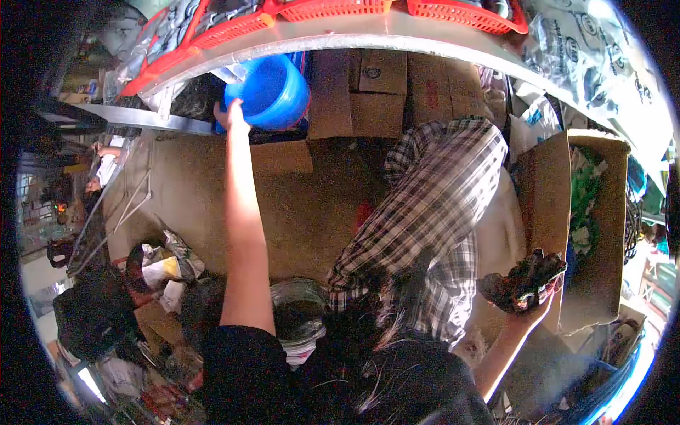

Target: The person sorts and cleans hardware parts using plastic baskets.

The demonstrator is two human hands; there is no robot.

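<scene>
My left arm stretches forward, and my left hand (234, 113) is closed on the near left side of a blue plastic bucket (273, 92) below the worktable's edge. The bucket is tipped so that its inside shows. Off to the right, my right hand (549, 301) grips a bunch of small dark pieces (523, 285); what they are I cannot make out. That hand is beside a tall open cardboard box (545, 212) with green and white pieces inside. The fingers of both hands are only partly visible.
Red plastic baskets (333, 8) with packed goods stand on the worktable (354, 42), and clear printed bags (588, 57) lie at its right. Beneath are cardboard boxes (379, 92). My legs in checked trousers (439, 191) fill the middle. A dark bag (92, 312) sits lower left; another person (106, 166) is far left.
</scene>
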